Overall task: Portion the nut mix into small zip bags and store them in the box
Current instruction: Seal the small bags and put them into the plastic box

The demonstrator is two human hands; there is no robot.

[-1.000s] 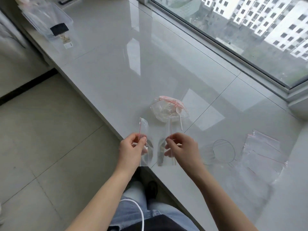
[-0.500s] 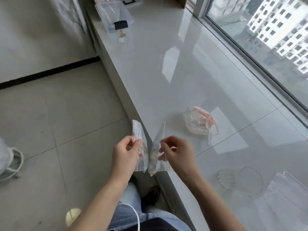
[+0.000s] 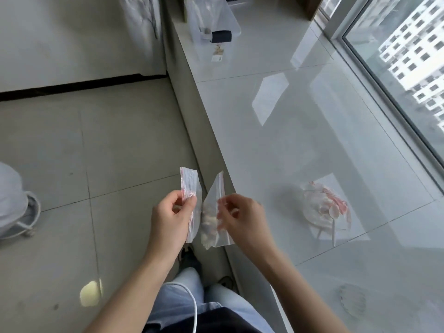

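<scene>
From the head camera, the left hand (image 3: 169, 222) pinches a small zip bag (image 3: 190, 188) between thumb and forefinger, its red seal strip running upright, held above the floor (image 3: 96, 145) just off the edge of the tabletop (image 3: 300, 131). Just beside it, the right hand (image 3: 242, 222) has its grip curled round a second zip bag (image 3: 213, 212) that carries nuts in its lower half; motion blur makes the exact finger hold hard to read. On the tabletop to the right lies the larger nut mix bag (image 3: 322, 207) with a white spoon (image 3: 334, 219) on it. Well apart, at the far end, stands the clear box (image 3: 211, 18).
</scene>
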